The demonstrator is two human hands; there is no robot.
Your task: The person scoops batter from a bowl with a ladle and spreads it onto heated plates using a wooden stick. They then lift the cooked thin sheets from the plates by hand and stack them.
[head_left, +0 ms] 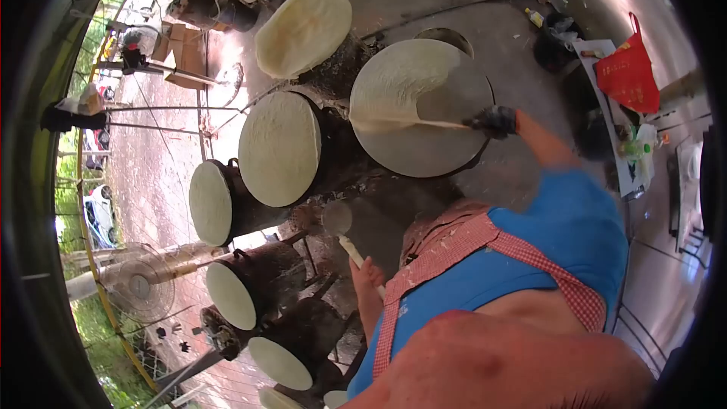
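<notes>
Head view: my gloved right hand [496,121] grips a thin stick [413,123], lifting a sheet [397,79] off the round griddle [439,148]; below the griddle, my left hand [367,273] clasps a ladle [341,227].

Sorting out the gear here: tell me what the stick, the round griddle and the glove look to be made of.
Stick: pale and matte, likely wood or bamboo. Griddle: dull grey, smooth flat disc, probably metal; a thin cream sheet is lifting off it. Glove: black, slightly shiny, perhaps rubber; too small to be sure.
</notes>
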